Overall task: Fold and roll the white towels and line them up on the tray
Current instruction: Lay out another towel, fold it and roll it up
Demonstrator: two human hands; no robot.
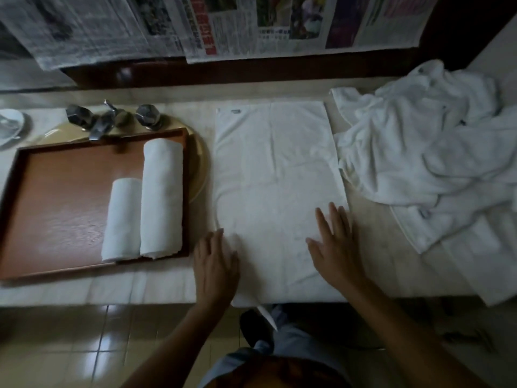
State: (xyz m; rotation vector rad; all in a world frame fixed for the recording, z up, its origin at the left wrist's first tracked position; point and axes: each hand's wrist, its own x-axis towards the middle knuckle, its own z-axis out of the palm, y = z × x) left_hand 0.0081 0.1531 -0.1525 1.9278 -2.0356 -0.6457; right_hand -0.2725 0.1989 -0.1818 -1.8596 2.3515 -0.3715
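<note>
1. Standing at the near edge of the desk (98, 287), the person shows pale trousers (282, 345) above a glossy tiled floor (70, 345).
2. Left grip (215, 264) lies released, fingers straight and together; it rests palm down at the near left corner of the flat towel (274, 177) and holds nothing.
3. Right grip (335, 247) is likewise released, fingers spread, palm pressed on the near right part of the same towel; its fingertips reach that towel's right edge.
4. That flat towel is spread as a smooth rectangle on the desk, between the tray (70, 197) and the loose pile (433, 149); its near edge hangs a little over the desk's front; a small label sits at its far left corner.
5. Left of it, the brown tray sits partly over a beige basin (200, 158); the long roll (162, 197) lies against the tray's right wall; the short roll (123, 219) lies touching its left side; both near ends sit at the near wall.
6. On the right, the loose pile of crumpled white towels lies just beside the flat towel.
7. Behind the tray stands a metal faucet (103, 119) with two handles; a white dish (11, 124) sits far left; newspapers (251, 23) hang across the wall.
</note>
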